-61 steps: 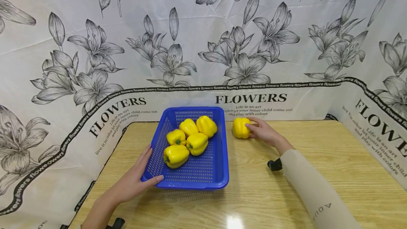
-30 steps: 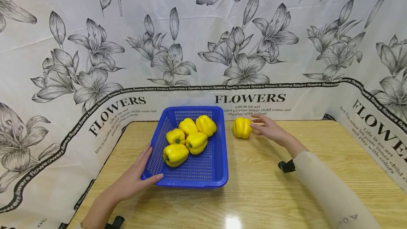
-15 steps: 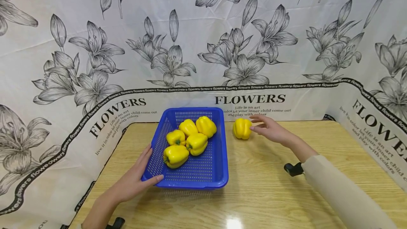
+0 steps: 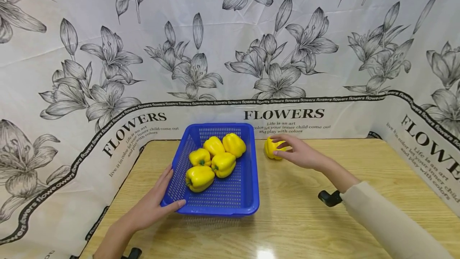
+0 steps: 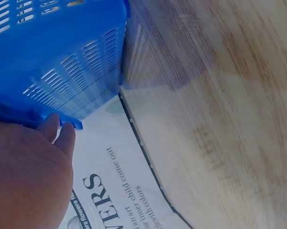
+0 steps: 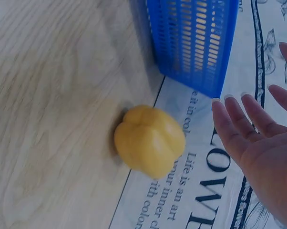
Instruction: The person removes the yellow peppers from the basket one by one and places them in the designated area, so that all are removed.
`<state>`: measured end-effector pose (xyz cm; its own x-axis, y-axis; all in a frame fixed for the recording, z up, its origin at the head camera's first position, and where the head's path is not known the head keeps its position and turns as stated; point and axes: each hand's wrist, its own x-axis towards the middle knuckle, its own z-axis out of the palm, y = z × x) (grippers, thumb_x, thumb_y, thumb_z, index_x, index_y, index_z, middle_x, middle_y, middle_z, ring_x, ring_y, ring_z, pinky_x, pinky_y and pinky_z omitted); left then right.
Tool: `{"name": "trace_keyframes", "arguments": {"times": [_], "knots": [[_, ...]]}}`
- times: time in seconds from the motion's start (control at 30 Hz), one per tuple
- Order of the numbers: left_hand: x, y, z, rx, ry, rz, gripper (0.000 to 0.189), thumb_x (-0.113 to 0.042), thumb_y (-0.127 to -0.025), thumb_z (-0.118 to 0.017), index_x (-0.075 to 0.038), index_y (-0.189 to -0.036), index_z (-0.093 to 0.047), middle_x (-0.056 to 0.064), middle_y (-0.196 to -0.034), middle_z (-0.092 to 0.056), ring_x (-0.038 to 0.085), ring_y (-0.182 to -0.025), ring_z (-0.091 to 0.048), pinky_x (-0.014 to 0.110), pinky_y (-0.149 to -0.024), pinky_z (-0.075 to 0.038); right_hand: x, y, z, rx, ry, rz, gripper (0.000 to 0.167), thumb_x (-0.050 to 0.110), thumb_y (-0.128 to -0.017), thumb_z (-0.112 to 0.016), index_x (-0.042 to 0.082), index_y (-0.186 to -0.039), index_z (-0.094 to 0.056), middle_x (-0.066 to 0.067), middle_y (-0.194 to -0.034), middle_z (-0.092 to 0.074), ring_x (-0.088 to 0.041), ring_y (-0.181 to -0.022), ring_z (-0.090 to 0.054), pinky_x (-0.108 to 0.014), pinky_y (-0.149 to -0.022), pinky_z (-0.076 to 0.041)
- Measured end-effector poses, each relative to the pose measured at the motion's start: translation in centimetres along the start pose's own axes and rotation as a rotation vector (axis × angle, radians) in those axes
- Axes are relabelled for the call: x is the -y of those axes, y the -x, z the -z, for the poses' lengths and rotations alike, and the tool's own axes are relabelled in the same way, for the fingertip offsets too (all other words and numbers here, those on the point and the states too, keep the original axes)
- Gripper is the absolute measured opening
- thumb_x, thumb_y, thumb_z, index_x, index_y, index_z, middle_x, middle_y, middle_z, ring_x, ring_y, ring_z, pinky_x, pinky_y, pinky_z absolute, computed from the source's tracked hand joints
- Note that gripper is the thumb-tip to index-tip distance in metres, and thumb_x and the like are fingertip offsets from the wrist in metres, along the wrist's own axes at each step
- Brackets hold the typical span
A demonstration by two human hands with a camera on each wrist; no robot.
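Note:
My left hand grips the near left corner of a blue plastic basket, thumb over the rim and fingers along the outer side. Inside the basket lie several yellow bell peppers, bunched toward the left and back. To the basket's right, one more bell pepper sits on the table near the wall. My right hand hovers with spread fingers and overlaps that pepper in the head view. From the right wrist, a gap shows between the loose pepper and the hand.
A wooden table bears everything. A white cloth with flower prints hangs behind and on both sides, meeting the table just past the basket. Black camera mounts stick out below the wrists.
My right hand has let go of the loose bell pepper, drawn back to the right, then come left over it with fingers spread. The left hand and basket have stayed put.

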<state>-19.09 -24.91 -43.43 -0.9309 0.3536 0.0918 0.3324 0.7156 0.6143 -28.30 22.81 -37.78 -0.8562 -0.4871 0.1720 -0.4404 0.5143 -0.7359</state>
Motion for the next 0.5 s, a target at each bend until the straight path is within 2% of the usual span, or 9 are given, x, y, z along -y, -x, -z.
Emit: {"name": "trace_keyframes", "arguments": {"times": [0.2,0.37,0.5], "knots": [[-0.1,-0.1,-0.1,0.0,-0.005,0.007,0.105,-0.057,-0.093,-0.068,-0.012,-0.166,-0.009,0.004,-0.172,0.001,0.038,-0.155,-0.012,0.066,-0.119,-0.021,1.9,-0.8,-1.6,0.036,-0.008,0.076,0.048,0.017,-0.101,-0.066,0.003,-0.145,-0.051,-0.021,-0.142,-0.055,-0.04,-0.124,-0.058,-0.055,-0.102,-0.051],[-0.1,0.0,-0.1,0.001,0.0,0.009,0.105,-0.059,-0.092,-0.068,-0.012,-0.166,-0.009,0.004,-0.172,0.002,0.038,-0.155,-0.012,0.066,-0.119,-0.021,3.2,-1.7,-3.2,0.068,-0.017,0.116,0.049,0.016,-0.101,-0.066,0.002,-0.145,-0.05,-0.022,-0.142,-0.055,-0.042,-0.124,-0.057,-0.056,-0.102,-0.051],[-0.1,0.0,-0.1,-0.002,-0.003,0.005,0.106,-0.061,-0.092,-0.067,-0.012,-0.166,-0.009,0.004,-0.172,0.001,0.038,-0.155,-0.012,0.065,-0.119,-0.021,4.3,-2.6,-4.3,0.093,0.028,0.155,0.051,0.02,-0.101,-0.067,0.003,-0.146,-0.051,-0.017,-0.143,-0.056,-0.036,-0.123,-0.057,-0.052,-0.101,-0.051]]}}
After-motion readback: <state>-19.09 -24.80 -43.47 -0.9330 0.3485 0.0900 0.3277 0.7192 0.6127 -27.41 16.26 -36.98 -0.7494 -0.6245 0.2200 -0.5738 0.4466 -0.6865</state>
